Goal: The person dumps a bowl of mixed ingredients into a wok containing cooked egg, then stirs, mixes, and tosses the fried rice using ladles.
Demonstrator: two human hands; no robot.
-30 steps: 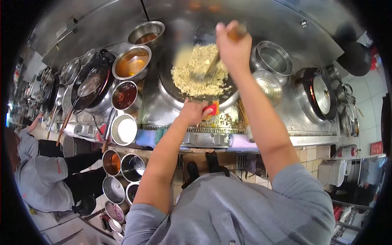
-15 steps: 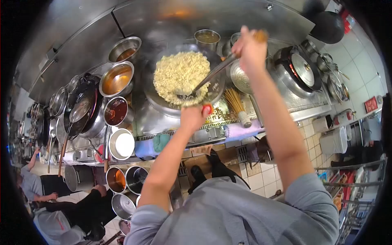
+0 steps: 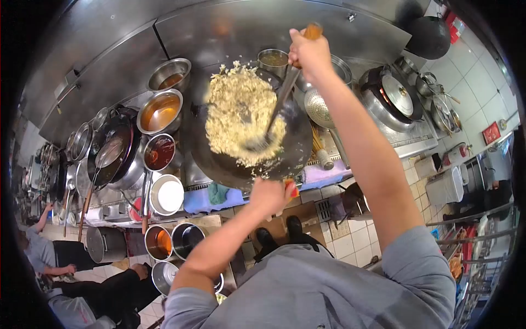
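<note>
A large dark wok (image 3: pixel 219 171) tilts toward me, with a heap of pale yellow fried rice (image 3: pixel 238 107) spread up its far side and some grains in the air at the rim. My left hand (image 3: pixel 268 196) is closed at the wok's near edge around its handle, and a red-orange piece sticks out beside the fist. Above the wok's right side, my right hand (image 3: pixel 311 54) grips a long ladle (image 3: pixel 282 98) near its wooden end. The ladle's head is blurred and partly buried in the rice.
Left of the wok stand metal bowls of amber liquid (image 3: pixel 160 111) and a pot of dark red sauce (image 3: pixel 159 152). A perforated strainer (image 3: pixel 319 108) and a bamboo brush (image 3: pixel 322 153) lie at the right. Another wok (image 3: pixel 112 145) sits further left; co-workers (image 3: pixel 46 249) are at lower left.
The wok has come toward me and tipped, with my left hand moving nearer my body. The rice has spread up the far side. My right hand has shifted left, its ladle now steeper.
</note>
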